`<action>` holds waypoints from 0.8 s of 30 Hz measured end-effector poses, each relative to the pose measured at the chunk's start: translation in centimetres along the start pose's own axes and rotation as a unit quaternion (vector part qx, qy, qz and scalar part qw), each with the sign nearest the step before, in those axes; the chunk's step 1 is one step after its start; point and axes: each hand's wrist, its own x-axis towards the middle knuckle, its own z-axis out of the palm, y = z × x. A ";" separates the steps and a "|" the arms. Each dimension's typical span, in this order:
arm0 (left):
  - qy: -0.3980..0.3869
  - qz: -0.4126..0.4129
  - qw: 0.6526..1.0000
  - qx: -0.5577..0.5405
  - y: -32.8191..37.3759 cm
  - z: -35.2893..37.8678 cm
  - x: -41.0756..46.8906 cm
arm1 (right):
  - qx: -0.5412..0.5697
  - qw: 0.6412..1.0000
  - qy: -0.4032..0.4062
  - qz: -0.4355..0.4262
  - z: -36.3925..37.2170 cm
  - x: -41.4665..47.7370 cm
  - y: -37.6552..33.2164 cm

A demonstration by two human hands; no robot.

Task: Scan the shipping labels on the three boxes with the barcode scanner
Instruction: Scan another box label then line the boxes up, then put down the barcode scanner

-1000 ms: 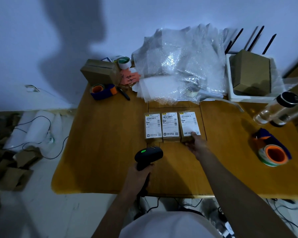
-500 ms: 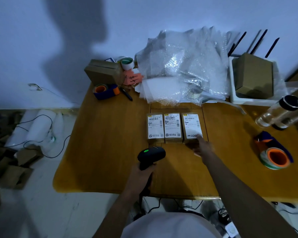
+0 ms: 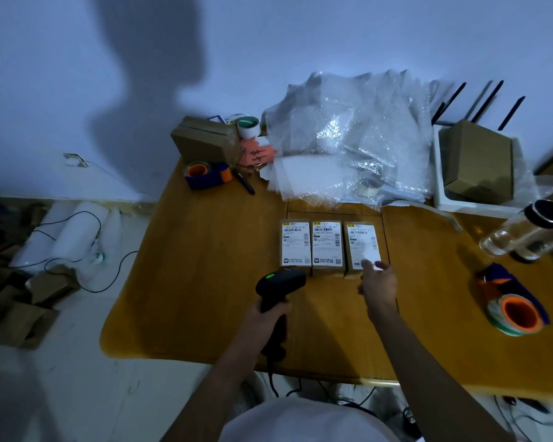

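Three small brown boxes lie side by side mid-table, each with a white shipping label facing up: the left box (image 3: 295, 243), the middle box (image 3: 327, 244) and the right box (image 3: 362, 245). My left hand (image 3: 265, 320) grips the handle of the black barcode scanner (image 3: 280, 283), whose head shows a green light and points at the near edge of the left box. My right hand (image 3: 377, 283) hovers, blurred, at the near end of the right box with fingers spread over its label corner; it holds nothing.
On the wooden table (image 3: 205, 266) a heap of bubble wrap (image 3: 351, 138) lies behind the boxes. Tape dispensers sit at back left (image 3: 206, 173) and at right (image 3: 513, 309). A cardboard box (image 3: 201, 143), a white tray with a box (image 3: 476, 161) and a clear bottle (image 3: 524, 231) stand around.
My right hand has lifted off the right box's near edge and opened, now blurred above it. The scanner stays in my left hand, aimed near the left box.
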 end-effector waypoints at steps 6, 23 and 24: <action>-0.020 0.011 0.992 -0.120 1.1 -1.4 0.6 | -0.045 0.976 -0.200 -0.073 1.6 -4.1 -2.4; -0.053 0.058 0.965 -0.251 5.8 -7.6 5.7 | -0.250 0.817 -0.508 -0.106 9.9 -12.0 -3.4; -0.050 0.059 0.967 -0.244 6.1 -7.7 6.3 | -0.240 0.826 -0.500 -0.097 10.3 -11.9 -3.5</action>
